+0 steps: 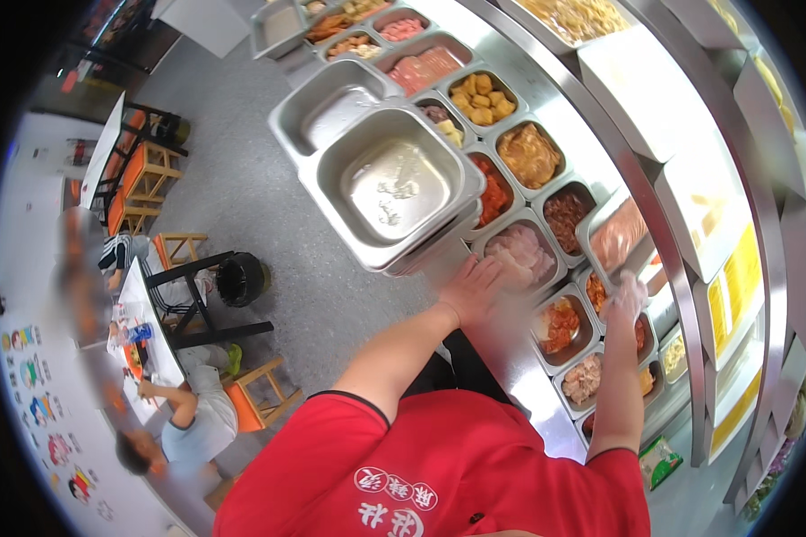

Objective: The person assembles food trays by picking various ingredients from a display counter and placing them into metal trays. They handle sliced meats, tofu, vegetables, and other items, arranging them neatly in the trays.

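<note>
Stainless steel makes up the long counter (551, 413) that bends across my fisheye feed, with grey floor (309, 327) to its left. Out there I make out a white table (152, 309) with a seated person (197, 425), an orange-topped stool (244, 407) and a black bin (258, 279).

On the counter, I see rows of steel pans packed side by side: golden cubes (484, 98), orange-brown pieces (528, 154), dark shredded meat (566, 222), pale slices (519, 253) and red-sauced chunks (560, 324). A stack of larger pans (403, 179) stands at the left edge; the top one shows only shiny wet traces on its bottom.

The left hand (472, 288) is bare, its fingers spread at the near edge of the pale slices' pan. Across from it, the right hand (627, 300), in a clear glove, is at the near end of a tilted pan of pink meat (586, 234), which overlaps its neighbours. Blur hides those fingers, so I cannot tell whether they pinch the rim.
</note>
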The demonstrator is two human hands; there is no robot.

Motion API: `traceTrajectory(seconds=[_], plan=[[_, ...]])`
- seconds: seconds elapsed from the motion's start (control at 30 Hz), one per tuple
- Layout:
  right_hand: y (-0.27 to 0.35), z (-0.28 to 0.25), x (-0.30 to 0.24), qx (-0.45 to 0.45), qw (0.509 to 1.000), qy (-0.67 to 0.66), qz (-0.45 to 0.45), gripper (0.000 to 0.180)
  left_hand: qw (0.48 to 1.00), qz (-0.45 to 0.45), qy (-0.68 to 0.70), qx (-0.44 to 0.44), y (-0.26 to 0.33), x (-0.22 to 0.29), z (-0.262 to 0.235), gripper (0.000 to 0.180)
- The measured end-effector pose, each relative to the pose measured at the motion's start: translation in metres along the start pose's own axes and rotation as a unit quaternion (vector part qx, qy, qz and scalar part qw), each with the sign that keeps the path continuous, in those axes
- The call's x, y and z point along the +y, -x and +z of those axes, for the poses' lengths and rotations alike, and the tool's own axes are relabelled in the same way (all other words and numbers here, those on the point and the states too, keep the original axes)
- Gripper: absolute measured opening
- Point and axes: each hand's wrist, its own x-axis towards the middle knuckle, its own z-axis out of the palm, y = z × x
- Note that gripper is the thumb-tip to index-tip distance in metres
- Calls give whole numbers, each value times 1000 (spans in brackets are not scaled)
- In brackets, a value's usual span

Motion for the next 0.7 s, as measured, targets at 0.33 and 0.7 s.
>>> traceTrajectory(seconds=[0.33, 0.7], plan=[[194, -93, 73, -79, 986, -146, -31, 6, 943, -90, 309, -86, 73, 82, -72, 94], [370, -132, 146, -280, 941, -2, -188, 24, 368, -408, 822, 149, 212, 242, -56, 31]])
